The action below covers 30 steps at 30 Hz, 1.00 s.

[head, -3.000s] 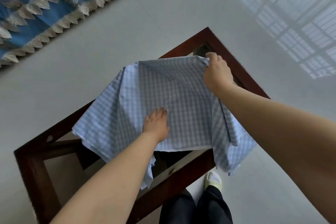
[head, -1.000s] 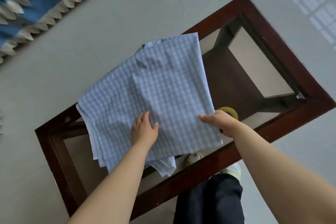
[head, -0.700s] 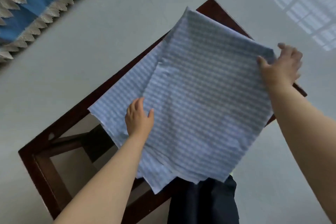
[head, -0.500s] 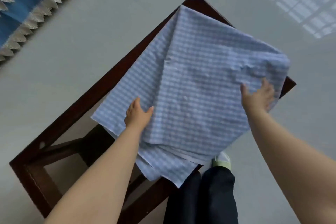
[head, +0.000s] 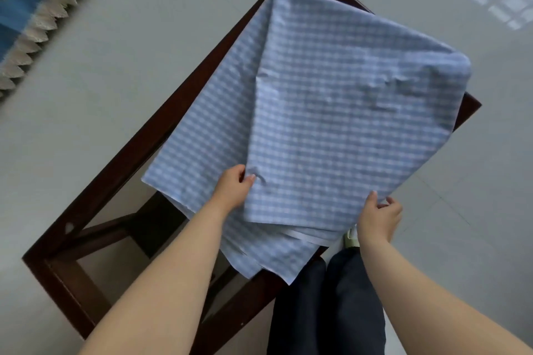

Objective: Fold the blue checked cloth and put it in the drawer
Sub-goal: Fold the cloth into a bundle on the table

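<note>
The blue checked cloth (head: 331, 112) lies in several folded layers over the dark wooden glass-topped table (head: 121, 158), its right part hanging past the table's right corner. My left hand (head: 235, 189) pinches the left near edge of the top layer. My right hand (head: 379, 217) grips the near right corner of that layer, thumb on top. Lower layers stick out below the top one toward me. No drawer is in view.
The table frame's left half (head: 72, 253) is bare, with crossbars showing through the glass. Grey tiled floor (head: 115, 37) surrounds it. A blue rug with a cream zigzag fringe (head: 31, 14) lies at top left. My dark trousers (head: 328, 305) and a pale shoe (head: 350, 238) are at the table's near edge.
My right hand has slid from the cloth's far right side down to its near right corner and taken hold. My left hand now pinches the edge it was pressing on.
</note>
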Motion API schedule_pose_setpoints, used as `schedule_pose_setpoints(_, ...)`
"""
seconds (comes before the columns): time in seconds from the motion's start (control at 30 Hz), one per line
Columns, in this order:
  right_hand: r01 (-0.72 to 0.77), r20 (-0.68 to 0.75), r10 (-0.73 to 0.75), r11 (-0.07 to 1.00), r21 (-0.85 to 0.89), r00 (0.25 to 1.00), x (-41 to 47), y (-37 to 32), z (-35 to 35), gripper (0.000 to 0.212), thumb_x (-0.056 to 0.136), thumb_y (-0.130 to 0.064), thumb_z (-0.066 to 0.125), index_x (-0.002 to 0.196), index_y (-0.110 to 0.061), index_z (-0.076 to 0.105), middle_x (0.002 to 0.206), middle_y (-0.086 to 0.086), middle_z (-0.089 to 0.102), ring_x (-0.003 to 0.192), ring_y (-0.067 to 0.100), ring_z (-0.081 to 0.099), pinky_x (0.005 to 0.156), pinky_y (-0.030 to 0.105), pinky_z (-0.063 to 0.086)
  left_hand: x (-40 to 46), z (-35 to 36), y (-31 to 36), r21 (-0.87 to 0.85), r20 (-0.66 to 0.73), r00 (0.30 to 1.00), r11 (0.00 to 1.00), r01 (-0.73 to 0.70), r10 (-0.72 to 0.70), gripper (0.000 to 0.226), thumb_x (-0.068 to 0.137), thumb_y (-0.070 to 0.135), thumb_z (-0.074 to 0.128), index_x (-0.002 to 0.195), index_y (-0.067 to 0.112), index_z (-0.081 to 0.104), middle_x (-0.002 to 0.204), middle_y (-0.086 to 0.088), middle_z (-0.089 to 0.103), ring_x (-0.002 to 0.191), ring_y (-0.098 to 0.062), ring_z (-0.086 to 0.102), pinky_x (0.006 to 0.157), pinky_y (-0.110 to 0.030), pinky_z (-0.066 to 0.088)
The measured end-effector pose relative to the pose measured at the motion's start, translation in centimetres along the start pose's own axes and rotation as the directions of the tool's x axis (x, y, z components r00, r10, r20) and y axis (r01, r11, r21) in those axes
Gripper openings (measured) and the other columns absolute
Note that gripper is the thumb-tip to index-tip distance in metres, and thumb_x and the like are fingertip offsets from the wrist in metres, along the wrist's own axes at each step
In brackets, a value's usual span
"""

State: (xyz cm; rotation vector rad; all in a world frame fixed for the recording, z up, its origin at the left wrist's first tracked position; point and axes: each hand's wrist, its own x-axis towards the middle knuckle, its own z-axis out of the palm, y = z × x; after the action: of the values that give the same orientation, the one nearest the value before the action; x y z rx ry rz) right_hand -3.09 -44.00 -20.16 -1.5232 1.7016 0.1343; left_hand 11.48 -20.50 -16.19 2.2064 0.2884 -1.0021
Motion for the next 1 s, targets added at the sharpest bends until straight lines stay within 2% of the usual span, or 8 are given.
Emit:
schedule_pose_setpoints(0.1, 0.216, -0.093, -0.221, 0.974, -0.061, 0.971, -1.2, -0.8, 0.3, 0.038, 0.097, -0.031, 0.044, 0.127, -0.008, 0.045, 0.121, 0.012, 0.049, 0.113, 0.032, 0.051, 0.101, 0.052, 0.038, 0.6, -5.6, -0.3, -0.073, 0.062, 0.998, 0.997, 0.016, -0.012, 0.023, 0.098, 0.008, 0.050, 0.118, 0.004, 0.060, 0.106, -0.008, 0.063, 0.099, -0.022, 0.059, 0.081, -0.031, 0.049)
schedule_pose_setpoints(0.2, 0.361, -0.043, -0.365, 0.929, -0.080, 0.930, -1.7, -1.5, 1.1, 0.036, 0.095, -0.031, 0.047, 0.126, -0.012, 0.045, 0.112, 0.006, 0.046, 0.104, 0.030, 0.053, 0.098, 0.052, 0.041, 3.0, -10.7, -4.4, 0.049, -0.124, 0.978, 0.983, 0.177, -0.169, 0.038, 0.099, 0.022, 0.047, 0.136, 0.012, 0.045, 0.133, -0.012, 0.053, 0.120, -0.029, 0.052, 0.097, -0.041, 0.044)
schedule_pose_setpoints(0.27, 0.338, 0.024, -0.338, 0.935, -0.108, 0.941, -1.7, -1.3, 2.1, 0.047, 0.093, -0.036, 0.051, 0.132, -0.013, 0.042, 0.129, 0.010, 0.044, 0.119, 0.027, 0.047, 0.103, 0.049, 0.040, 3.5, -10.9, -6.8, 0.011, -0.244, 0.926, 0.954, 0.300, -0.288, 0.057, 0.096, 0.032, 0.052, 0.146, 0.017, 0.030, 0.145, -0.011, 0.040, 0.128, -0.031, 0.044, 0.099, -0.040, 0.040)
schedule_pose_setpoints(0.4, 0.204, 0.140, -0.177, 0.957, -0.209, 0.974, -3.2, -0.1, 4.0, 0.069, 0.089, -0.042, 0.059, 0.143, -0.011, 0.031, 0.150, 0.014, 0.026, 0.139, 0.030, 0.024, 0.115, 0.047, 0.026, 2.0, -6.9, -9.0, -0.425, -0.388, 0.771, 0.841, 0.335, -0.504, 0.064, 0.090, 0.032, 0.062, 0.143, 0.013, 0.032, 0.134, -0.009, 0.047, 0.118, -0.032, 0.053, 0.091, -0.037, 0.046)
schedule_pose_setpoints(0.53, 0.109, 0.109, -0.092, 0.981, -0.159, 0.990, -4.9, 0.8, 4.9, 0.079, 0.086, -0.039, 0.065, 0.146, -0.008, 0.024, 0.151, 0.012, 0.025, 0.137, 0.029, 0.031, 0.110, 0.042, 0.030, 0.0, -1.5, -10.5, -0.724, -0.132, 0.731, 0.569, 0.390, -0.669, 0.063, 0.086, 0.043, 0.065, 0.136, 0.011, 0.044, 0.130, -0.009, 0.055, 0.113, -0.029, 0.058, 0.096, -0.045, 0.050)
schedule_pose_setpoints(0.67, -0.156, 0.105, 0.157, 0.988, -0.010, 0.982, -6.0, 0.8, 5.0, 0.078, 0.086, -0.044, 0.064, 0.141, -0.005, 0.026, 0.143, 0.014, 0.036, 0.125, 0.032, 0.045, 0.092, 0.036, 0.038, -2.7, 1.8, -11.4, -0.676, -0.057, 0.667, 0.521, 0.522, -0.743, 0.063, 0.085, 0.051, 0.062, 0.127, 0.005, 0.046, 0.106, -0.008, 0.058, 0.097, -0.028, 0.059, 0.093, -0.043, 0.052)
schedule_pose_setpoints(0.77, -0.247, 0.192, 0.264, 0.963, -0.109, 0.945, -6.2, 1.7, 4.8, 0.081, 0.083, -0.055, 0.061, 0.138, -0.002, 0.036, 0.129, 0.015, 0.051, 0.114, 0.033, 0.052, 0.090, 0.039, 0.041, -4.5, 2.9, -12.0, -0.679, 0.027, 0.691, 0.494, 0.543, -0.722, 0.056, 0.085, 0.052, 0.061, 0.115, 0.006, 0.053, 0.091, -0.006, 0.061, 0.082, -0.020, 0.060, 0.082, -0.035, 0.054)
schedule_pose_setpoints(1.0, -0.281, 0.413, 0.263, 0.960, -0.019, 0.872, -7.7, 5.2, 4.2, 0.056, 0.081, -0.041, 0.071, 0.125, -0.011, 0.055, 0.123, 0.007, 0.062, 0.108, 0.028, 0.061, 0.094, 0.045, 0.051, -7.4, 2.6, -13.0, -0.536, 0.345, 0.701, 0.482, 0.693, -0.625, 0.088, 0.085, 0.074, 0.034, 0.140, 0.006, 0.043, 0.141, -0.013, 0.050, 0.128, -0.028, 0.050, 0.104, -0.042, 0.039)
